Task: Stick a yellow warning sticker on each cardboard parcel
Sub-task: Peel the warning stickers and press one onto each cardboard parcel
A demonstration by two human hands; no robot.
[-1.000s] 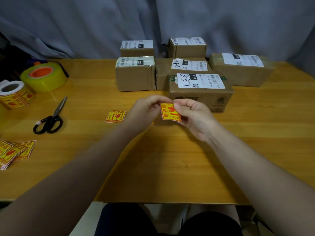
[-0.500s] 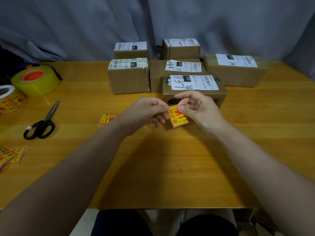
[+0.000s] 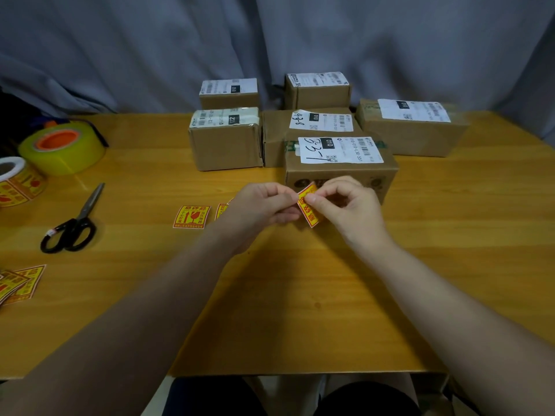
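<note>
Just in front of the nearest parcel (image 3: pixel 339 172), the left hand (image 3: pixel 264 210) and right hand (image 3: pixel 348 208) both pinch the upper edge of a yellow sticker (image 3: pixel 310 217), tilted above the tabletop (image 3: pixel 300 295), with bare wood stretching from the parcel towards the tabletop's near edge.

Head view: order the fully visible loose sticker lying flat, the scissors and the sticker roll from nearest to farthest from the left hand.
1. Loose sticker: just left of the left hand, which pinches the held sticker.
2. Scissors: farther left, handles toward the person.
3. Sticker roll: at the far left, farthest away.
</note>
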